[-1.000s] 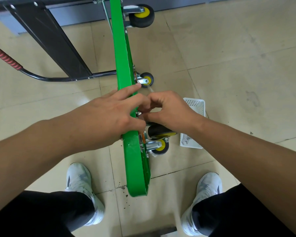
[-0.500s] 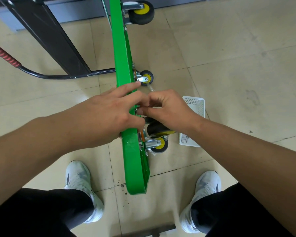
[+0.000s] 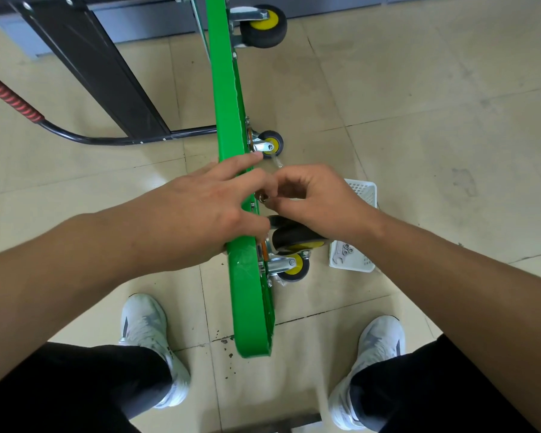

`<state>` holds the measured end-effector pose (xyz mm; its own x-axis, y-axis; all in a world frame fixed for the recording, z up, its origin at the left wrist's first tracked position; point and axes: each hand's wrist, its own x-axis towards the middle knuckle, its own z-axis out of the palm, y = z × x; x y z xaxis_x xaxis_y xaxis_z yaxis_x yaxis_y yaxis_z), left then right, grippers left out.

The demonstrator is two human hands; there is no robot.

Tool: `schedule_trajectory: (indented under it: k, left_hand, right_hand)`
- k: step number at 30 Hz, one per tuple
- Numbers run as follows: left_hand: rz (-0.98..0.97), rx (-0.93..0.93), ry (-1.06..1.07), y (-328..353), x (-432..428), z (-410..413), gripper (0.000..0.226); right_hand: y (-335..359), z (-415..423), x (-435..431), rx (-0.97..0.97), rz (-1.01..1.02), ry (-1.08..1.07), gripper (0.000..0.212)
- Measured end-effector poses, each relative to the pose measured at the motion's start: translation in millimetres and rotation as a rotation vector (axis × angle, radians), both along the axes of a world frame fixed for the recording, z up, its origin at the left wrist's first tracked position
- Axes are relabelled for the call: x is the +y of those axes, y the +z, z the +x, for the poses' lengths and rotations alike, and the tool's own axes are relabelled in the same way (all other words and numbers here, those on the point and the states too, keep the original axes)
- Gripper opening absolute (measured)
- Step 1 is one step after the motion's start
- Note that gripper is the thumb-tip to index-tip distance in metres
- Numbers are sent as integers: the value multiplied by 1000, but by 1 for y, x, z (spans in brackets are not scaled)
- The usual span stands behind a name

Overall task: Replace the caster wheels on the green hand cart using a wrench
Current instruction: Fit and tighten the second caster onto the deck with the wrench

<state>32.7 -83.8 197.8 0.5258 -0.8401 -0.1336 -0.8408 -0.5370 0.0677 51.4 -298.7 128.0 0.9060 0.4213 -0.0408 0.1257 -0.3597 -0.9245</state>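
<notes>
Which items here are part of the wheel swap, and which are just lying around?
In use: green metal cart deck, left hand gripping it, right hand pinching small metal fastener, large black yellow-hubbed caster, white plastic basket holding steel wrench.
Idle: black metal panel.

Plain indoor workroom, by its beige tiled floor (image 3: 419,89) and grey cabinet base (image 3: 156,26).
</notes>
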Motion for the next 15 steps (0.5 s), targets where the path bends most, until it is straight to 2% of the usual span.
schedule_trajectory:
  k: [5, 15]
  left_hand:
    - [0, -34, 8, 0, 0, -1, 39]
    - [10, -24, 16, 2, -1, -2, 44]
  right_hand:
    - [1, -4, -7, 109, 115, 0, 27]
    - [4, -2, -7, 144, 158, -41, 23]
